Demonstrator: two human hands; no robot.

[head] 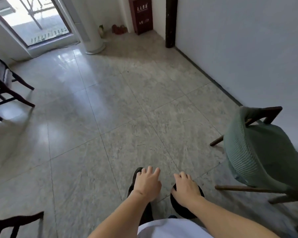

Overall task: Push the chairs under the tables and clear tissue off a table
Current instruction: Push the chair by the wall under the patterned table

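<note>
Left hand (147, 183) and right hand (186, 188) spread, empty, over open tiled floor (96, 117). Green chair (258, 152) by right wall (239, 40); dark chair (5, 90) at floor's left edge.

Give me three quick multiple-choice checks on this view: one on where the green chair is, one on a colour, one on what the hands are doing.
1. Where is the green-backed chair?
A. At the right, near the wall
B. At the left, by the doorway
C. Straight ahead, against the column

2. What colour is the cabinet at the far end?
A. White
B. Dark red
C. Green

3. What state are the hands in?
A. Both gripping a chair
B. One holding tissue
C. Both open and empty

Answers:
1. A: the green-backed chair stands at the right beside the white wall.
2. B: the cabinet is dark red with pale lettering.
3. C: the left hand and right hand hang over the floor with fingers spread, holding nothing.
</note>
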